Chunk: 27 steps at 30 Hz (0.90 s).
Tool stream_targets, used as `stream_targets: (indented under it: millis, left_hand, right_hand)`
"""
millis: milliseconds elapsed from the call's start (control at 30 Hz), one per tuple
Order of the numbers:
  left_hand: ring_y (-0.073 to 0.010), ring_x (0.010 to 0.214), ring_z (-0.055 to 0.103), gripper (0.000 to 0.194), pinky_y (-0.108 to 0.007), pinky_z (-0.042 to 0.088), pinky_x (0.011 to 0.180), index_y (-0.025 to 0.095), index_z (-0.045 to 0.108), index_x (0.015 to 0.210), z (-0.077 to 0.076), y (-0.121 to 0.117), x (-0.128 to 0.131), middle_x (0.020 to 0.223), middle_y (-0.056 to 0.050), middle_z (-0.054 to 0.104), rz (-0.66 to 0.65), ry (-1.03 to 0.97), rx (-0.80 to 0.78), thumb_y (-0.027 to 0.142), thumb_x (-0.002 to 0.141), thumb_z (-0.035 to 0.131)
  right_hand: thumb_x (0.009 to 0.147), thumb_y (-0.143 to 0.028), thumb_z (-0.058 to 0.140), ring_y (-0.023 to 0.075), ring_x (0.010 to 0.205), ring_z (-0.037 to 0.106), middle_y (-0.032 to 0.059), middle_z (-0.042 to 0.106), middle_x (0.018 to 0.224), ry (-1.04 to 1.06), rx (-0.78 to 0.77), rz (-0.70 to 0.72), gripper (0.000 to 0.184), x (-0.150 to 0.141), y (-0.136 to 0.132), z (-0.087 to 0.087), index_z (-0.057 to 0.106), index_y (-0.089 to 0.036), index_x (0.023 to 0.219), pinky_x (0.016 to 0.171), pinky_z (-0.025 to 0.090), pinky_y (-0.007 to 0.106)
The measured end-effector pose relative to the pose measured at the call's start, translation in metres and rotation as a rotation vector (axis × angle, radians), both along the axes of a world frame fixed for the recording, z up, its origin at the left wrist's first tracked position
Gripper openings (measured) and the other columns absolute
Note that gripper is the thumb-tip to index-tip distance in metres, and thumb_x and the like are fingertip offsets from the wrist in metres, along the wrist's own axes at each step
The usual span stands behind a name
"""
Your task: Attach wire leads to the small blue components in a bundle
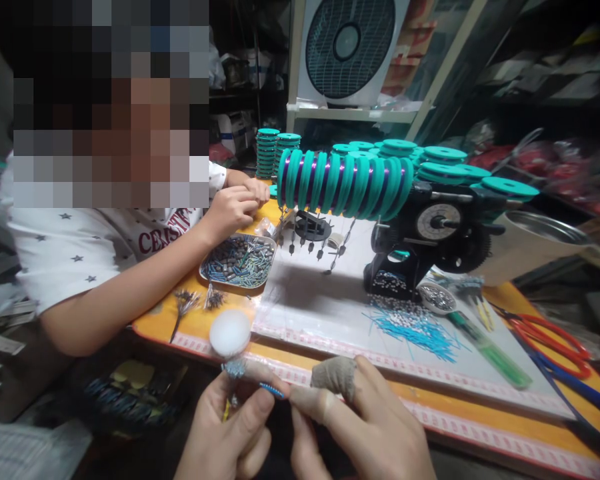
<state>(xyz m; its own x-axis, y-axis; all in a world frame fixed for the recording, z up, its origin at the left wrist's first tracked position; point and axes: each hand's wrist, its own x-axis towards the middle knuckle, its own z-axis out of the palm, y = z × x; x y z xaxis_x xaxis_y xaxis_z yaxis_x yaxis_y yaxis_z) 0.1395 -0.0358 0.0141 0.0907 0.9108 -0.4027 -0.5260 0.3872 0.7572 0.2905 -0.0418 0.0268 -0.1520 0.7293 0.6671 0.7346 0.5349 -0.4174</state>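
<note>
My left hand [230, 433] is closed at the bottom, pinching a bundle of thin blue pieces [235, 369] between thumb and fingers. My right hand [365, 427], with tape wrapped on thumb and forefinger, pinches a small blue tube [271, 390] where it meets the left fingertips. Both hands hover just in front of the orange table edge [430, 393]. A scatter of light blue tubes [420, 330] lies on the white mat [320, 313] beyond my right hand.
A person in a white starred shirt [80, 247] sits at the left, hands [235, 207] over a tray of small tubes [237, 261]. A winding machine [430, 233] carries teal spools [345, 181]. A white ball [230, 332], green tool [495, 353], red-handled scissors [550, 333] and a fan [350, 47] are around.
</note>
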Motion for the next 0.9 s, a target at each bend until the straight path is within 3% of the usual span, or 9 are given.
stream_targets:
  millis: [267, 367, 433, 500, 667, 767, 833, 900]
  left_hand:
    - [0.0030, 0.041, 0.006, 0.041, -0.009, 0.010, 0.038, 0.020, 0.074, 0.075, 0.000, 0.000, 0.001, 0.048, 0.015, 0.018, 0.008, 0.028, 0.010, 0.049, 0.057, 0.095]
    - [0.0026, 0.040, 0.012, 0.043, -0.011, 0.014, 0.038, 0.018, 0.075, 0.075, 0.001, 0.001, 0.002, 0.047, 0.011, 0.036, 0.039, 0.084, 0.044, 0.051, 0.055, 0.095]
    - [0.0014, 0.040, 0.024, 0.042, -0.012, 0.020, 0.038, 0.017, 0.076, 0.070, 0.002, 0.002, 0.002, 0.057, 0.004, 0.054, 0.101, 0.160, 0.091, 0.048, 0.052, 0.096]
    - [-0.0002, 0.043, 0.034, 0.039, -0.013, 0.025, 0.038, 0.017, 0.075, 0.065, 0.002, 0.003, 0.003, 0.069, 0.001, 0.062, 0.154, 0.221, 0.138, 0.044, 0.050, 0.098]
    - [-0.0009, 0.042, 0.032, 0.038, -0.015, 0.026, 0.036, 0.017, 0.073, 0.063, -0.002, 0.002, 0.004, 0.068, 0.002, 0.058, 0.128, 0.174, 0.105, 0.043, 0.049, 0.098]
    - [0.0002, 0.041, 0.030, 0.044, -0.014, 0.023, 0.037, 0.016, 0.073, 0.065, -0.007, 0.001, 0.005, 0.062, 0.004, 0.053, 0.135, 0.134, 0.059, 0.046, 0.048, 0.098]
    - [0.0022, 0.041, 0.027, 0.043, -0.012, 0.019, 0.039, 0.016, 0.072, 0.068, -0.009, 0.002, 0.006, 0.063, 0.005, 0.052, 0.152, 0.104, 0.048, 0.045, 0.049, 0.098]
    - [0.0041, 0.041, 0.024, 0.042, -0.012, 0.016, 0.040, 0.015, 0.071, 0.069, -0.008, 0.002, 0.007, 0.067, 0.006, 0.052, 0.171, 0.077, 0.055, 0.041, 0.050, 0.099]
  right_hand:
    - [0.082, -0.008, 0.062, 0.0175, 0.066, 0.053, 0.0026, 0.058, 0.069, -0.015, 0.001, 0.001, 0.015, 0.000, -0.001, 0.000, 0.063, -0.023, 0.081, 0.055, 0.046, 0.025]
    - [0.087, -0.010, 0.061, 0.0188, 0.068, 0.056, 0.0038, 0.059, 0.071, -0.010, 0.002, -0.013, 0.014, -0.001, -0.001, -0.001, 0.067, -0.023, 0.086, 0.057, 0.048, 0.026]
    - [0.091, -0.012, 0.061, 0.0217, 0.073, 0.059, 0.0057, 0.061, 0.073, -0.027, 0.004, -0.021, 0.014, 0.000, -0.002, -0.004, 0.070, -0.022, 0.095, 0.059, 0.049, 0.028]
    - [0.094, -0.014, 0.061, 0.0241, 0.078, 0.062, 0.0072, 0.063, 0.076, -0.048, 0.013, 0.000, 0.017, 0.001, -0.002, -0.006, 0.070, -0.022, 0.105, 0.063, 0.052, 0.031]
    - [0.099, -0.015, 0.056, 0.0198, 0.078, 0.064, 0.0070, 0.070, 0.090, -0.036, 0.000, 0.132, 0.028, 0.006, 0.001, -0.010, 0.065, -0.021, 0.126, 0.069, 0.055, 0.030]
    - [0.103, -0.030, 0.052, 0.0197, 0.104, 0.068, 0.0103, 0.070, 0.115, -0.026, -0.020, 0.125, 0.037, 0.008, 0.000, -0.012, 0.055, -0.023, 0.139, 0.085, 0.057, 0.027]
    - [0.103, -0.042, 0.050, 0.0203, 0.119, 0.064, 0.0115, 0.067, 0.127, -0.038, -0.035, 0.084, 0.043, 0.010, -0.002, -0.014, 0.053, -0.022, 0.141, 0.098, 0.053, 0.027]
    - [0.102, -0.040, 0.053, 0.0190, 0.111, 0.068, 0.0104, 0.070, 0.118, -0.020, -0.048, 0.074, 0.035, 0.012, -0.003, -0.014, 0.059, -0.021, 0.131, 0.095, 0.055, 0.025]
